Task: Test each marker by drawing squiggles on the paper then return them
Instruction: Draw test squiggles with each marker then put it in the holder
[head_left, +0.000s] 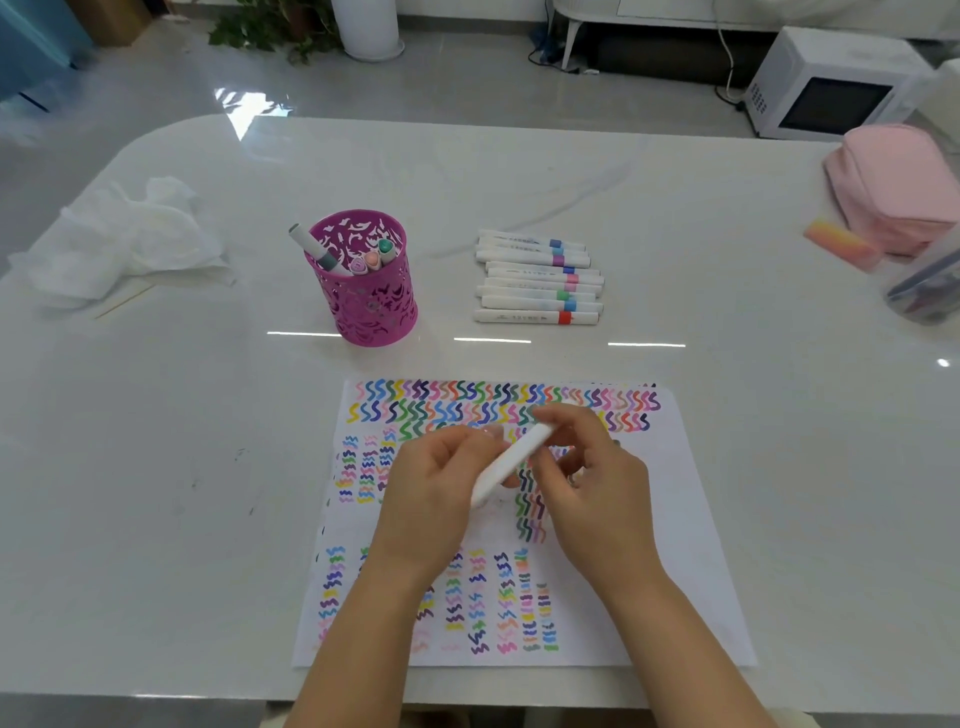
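Note:
A white marker (511, 462) slants above the paper (691, 545), held by both hands. My left hand (436, 493) grips its lower barrel. My right hand (592, 478) pinches its upper end; whether the cap is on is hidden by the fingers. The white sheet is covered with rows of coloured squiggles. Several white markers (537, 278) with coloured bands lie side by side on the table beyond the paper. A magenta mesh pen cup (363, 291) to their left holds several more markers.
The white table (156, 415) carries crumpled tissue (124, 239) at the left, a pink pouch (898, 187) and an orange-pink eraser (841, 244) at the right, and a clear container (924, 291) at the right edge. A microwave (831, 88) sits on the floor beyond.

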